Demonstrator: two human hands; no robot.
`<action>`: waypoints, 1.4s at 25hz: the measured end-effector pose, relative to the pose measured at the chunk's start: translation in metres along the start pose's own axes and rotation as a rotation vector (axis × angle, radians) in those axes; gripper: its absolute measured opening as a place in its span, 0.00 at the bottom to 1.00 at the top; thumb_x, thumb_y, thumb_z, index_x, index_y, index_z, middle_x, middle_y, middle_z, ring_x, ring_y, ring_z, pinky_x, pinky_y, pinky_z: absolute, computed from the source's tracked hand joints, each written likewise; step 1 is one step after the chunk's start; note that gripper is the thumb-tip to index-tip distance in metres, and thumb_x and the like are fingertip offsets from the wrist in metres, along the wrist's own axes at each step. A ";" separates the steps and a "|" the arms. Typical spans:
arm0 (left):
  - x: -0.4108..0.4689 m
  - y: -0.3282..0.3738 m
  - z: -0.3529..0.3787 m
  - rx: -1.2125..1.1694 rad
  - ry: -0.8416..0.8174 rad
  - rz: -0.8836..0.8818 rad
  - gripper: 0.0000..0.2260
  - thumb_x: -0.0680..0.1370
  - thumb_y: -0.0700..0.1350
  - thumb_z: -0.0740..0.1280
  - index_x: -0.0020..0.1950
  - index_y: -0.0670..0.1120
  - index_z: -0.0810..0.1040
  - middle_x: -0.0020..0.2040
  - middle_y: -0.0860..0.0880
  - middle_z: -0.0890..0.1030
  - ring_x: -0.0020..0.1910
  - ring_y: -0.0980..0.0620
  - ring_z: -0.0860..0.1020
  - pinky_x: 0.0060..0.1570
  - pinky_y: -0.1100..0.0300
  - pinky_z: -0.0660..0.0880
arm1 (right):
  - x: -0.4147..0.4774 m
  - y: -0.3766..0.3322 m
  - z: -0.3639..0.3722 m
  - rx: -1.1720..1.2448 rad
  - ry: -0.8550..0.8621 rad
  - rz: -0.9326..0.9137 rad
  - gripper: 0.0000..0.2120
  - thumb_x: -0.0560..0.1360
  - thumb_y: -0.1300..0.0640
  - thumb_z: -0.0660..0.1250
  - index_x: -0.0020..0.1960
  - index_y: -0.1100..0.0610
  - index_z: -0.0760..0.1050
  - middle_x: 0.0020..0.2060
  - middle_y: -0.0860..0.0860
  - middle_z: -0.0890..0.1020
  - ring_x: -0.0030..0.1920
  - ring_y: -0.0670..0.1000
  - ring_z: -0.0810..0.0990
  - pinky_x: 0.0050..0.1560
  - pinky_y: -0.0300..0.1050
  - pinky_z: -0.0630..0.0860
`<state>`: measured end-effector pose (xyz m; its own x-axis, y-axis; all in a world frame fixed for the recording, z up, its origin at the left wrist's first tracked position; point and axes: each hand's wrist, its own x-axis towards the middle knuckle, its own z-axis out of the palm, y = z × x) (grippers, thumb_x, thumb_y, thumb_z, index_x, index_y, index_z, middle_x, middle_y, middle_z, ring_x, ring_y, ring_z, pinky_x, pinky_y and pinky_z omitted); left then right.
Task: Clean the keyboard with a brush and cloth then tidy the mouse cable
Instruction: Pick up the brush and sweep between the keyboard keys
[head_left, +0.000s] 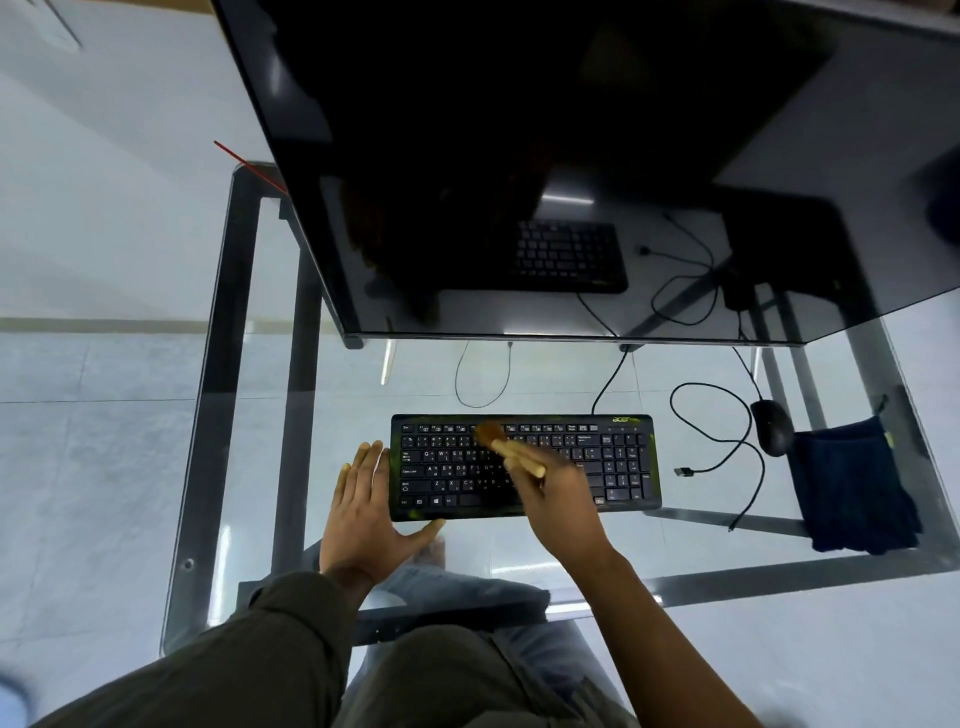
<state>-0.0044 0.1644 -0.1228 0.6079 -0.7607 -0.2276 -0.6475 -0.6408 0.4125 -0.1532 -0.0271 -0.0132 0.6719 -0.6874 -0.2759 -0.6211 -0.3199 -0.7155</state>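
A black keyboard (618, 462) lies on the glass desk in front of me. My right hand (558, 496) grips a wooden-handled brush (506, 449); its brown bristles rest on the upper key rows near the middle, blurred by motion. My left hand (363, 506) lies flat with straight fingers against the keyboard's left edge, its thumb along the front edge. To the right sits a black mouse (772, 427), its cable (727, 441) lying in loose loops with the USB plug (683, 472) free on the glass. A dark blue cloth (852, 488) lies beside the mouse.
A large dark monitor (545, 156) stands behind the keyboard, its lower edge overhanging the desk. The keyboard's cable (610, 379) and a thin wire (483, 384) run under it. The glass desk's metal frame (218, 405) borders the left; my legs show below.
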 end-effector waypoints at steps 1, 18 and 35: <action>0.000 0.000 0.000 0.002 0.000 0.001 0.52 0.68 0.78 0.60 0.79 0.43 0.58 0.80 0.45 0.60 0.81 0.48 0.52 0.79 0.48 0.52 | -0.003 -0.001 0.001 0.005 -0.088 -0.006 0.14 0.80 0.50 0.65 0.64 0.50 0.79 0.52 0.45 0.85 0.42 0.43 0.84 0.41 0.39 0.81; -0.001 0.002 -0.002 -0.021 0.025 0.020 0.50 0.68 0.76 0.63 0.79 0.44 0.59 0.79 0.44 0.62 0.81 0.46 0.54 0.79 0.49 0.51 | -0.003 0.007 -0.012 -0.024 -0.086 -0.005 0.11 0.80 0.51 0.65 0.60 0.50 0.82 0.50 0.44 0.86 0.41 0.40 0.82 0.42 0.37 0.80; 0.000 0.000 0.000 -0.013 0.012 0.023 0.51 0.68 0.76 0.63 0.79 0.43 0.59 0.80 0.44 0.61 0.81 0.46 0.54 0.79 0.48 0.51 | 0.002 0.013 -0.033 -0.019 0.158 0.113 0.10 0.80 0.53 0.65 0.58 0.52 0.82 0.37 0.43 0.84 0.31 0.44 0.80 0.32 0.40 0.78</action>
<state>-0.0046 0.1638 -0.1227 0.5982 -0.7740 -0.2077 -0.6554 -0.6217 0.4288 -0.1733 -0.0543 -0.0024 0.5263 -0.8131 -0.2487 -0.6977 -0.2458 -0.6729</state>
